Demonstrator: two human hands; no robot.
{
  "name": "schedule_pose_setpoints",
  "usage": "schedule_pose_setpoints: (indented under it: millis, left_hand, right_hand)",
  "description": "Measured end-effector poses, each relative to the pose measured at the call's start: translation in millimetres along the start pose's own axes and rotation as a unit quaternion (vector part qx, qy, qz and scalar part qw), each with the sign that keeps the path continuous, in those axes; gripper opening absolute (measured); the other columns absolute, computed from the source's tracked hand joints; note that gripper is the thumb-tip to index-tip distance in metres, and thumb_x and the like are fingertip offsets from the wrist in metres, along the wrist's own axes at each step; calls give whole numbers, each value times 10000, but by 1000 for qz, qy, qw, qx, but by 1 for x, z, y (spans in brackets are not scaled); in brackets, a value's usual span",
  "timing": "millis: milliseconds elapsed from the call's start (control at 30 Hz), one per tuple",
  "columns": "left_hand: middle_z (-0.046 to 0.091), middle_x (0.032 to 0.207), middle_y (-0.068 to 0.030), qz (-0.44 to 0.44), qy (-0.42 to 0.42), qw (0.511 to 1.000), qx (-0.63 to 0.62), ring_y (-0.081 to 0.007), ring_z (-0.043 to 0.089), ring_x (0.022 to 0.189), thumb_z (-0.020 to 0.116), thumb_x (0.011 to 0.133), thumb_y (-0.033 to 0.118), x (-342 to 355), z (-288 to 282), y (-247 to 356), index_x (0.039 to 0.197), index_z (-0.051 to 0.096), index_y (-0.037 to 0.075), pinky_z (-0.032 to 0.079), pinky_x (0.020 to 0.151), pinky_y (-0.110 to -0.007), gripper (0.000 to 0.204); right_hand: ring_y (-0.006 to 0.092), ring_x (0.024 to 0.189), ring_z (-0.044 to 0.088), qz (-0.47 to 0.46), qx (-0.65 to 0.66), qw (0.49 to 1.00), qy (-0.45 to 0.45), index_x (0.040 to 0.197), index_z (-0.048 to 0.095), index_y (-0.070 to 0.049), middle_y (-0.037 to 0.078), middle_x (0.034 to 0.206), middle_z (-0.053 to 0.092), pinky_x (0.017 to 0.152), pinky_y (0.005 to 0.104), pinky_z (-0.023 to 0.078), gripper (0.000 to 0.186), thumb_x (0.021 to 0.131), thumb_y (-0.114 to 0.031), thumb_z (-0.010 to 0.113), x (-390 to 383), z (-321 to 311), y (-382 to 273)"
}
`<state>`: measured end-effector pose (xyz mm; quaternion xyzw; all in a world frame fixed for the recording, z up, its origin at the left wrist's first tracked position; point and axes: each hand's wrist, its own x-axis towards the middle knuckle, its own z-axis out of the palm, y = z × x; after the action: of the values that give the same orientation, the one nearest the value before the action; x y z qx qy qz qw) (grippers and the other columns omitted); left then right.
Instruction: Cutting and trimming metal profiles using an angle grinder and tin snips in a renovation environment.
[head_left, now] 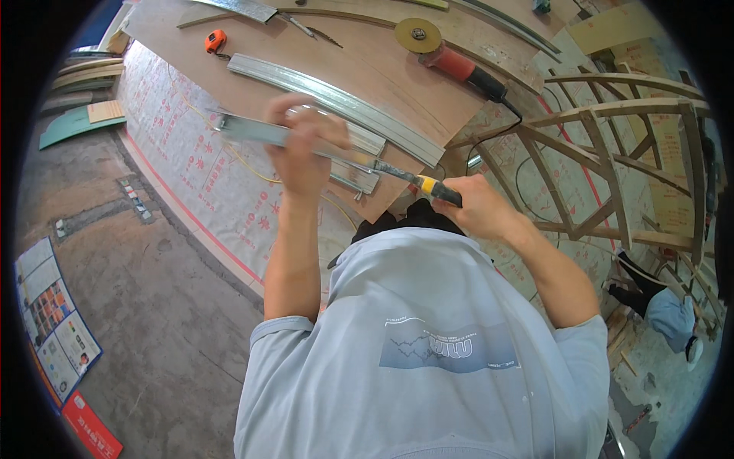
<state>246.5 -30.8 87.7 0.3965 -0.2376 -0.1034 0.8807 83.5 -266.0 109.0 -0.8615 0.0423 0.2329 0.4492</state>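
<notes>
My right hand (pixel 480 206) is closed round the black grip of a long hand tool (pixel 428 185) with a yellow band and a dark, worn shaft. The tool's far end runs toward my left hand, and its kind cannot be made out. Blurred by motion, my left hand (pixel 306 145) has its fingers wrapped round a light metal strip (pixel 256 130) that points out to the left, roughly in line with the tool. Both hands are raised in front of my body, over the near edge of a brown board (pixel 367 53). Galvanised metal channels (pixel 336 99) lie on the board just beyond my hands.
An angle grinder (pixel 459 65) with a yellow disc and an orange tape measure (pixel 216 40) rest on the board. Curved wooden framing (pixel 612 168) stands at right. A yellow cord (pixel 260 176) crosses the printed floor sheet (pixel 229 199). Another person (pixel 665 314) is at far right.
</notes>
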Motion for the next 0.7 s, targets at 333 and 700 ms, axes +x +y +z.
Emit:
schedule_pose_setpoints:
  millis: [333, 700]
  left_hand:
    - [636, 1097, -118, -139, 140, 844, 499, -198, 603, 995, 831, 802, 156, -52, -14, -32, 1298, 492, 3, 504, 899, -363, 620]
    - [577, 1164, -146, -188, 512, 810, 216, -218, 636, 937, 582, 914, -52, -100, -110, -99, 1215, 426, -38, 556, 769, -373, 339]
  right_hand:
    - [402, 835, 657, 67, -141, 975, -157, 945, 671, -21, 199, 847, 693, 740, 477, 502, 308, 900, -326, 680, 20, 3, 40]
    - [299, 748, 650, 195, -47, 974, -105, 874, 593, 10, 173, 809, 669, 703, 433, 495, 376, 917, -355, 670, 58, 20, 90]
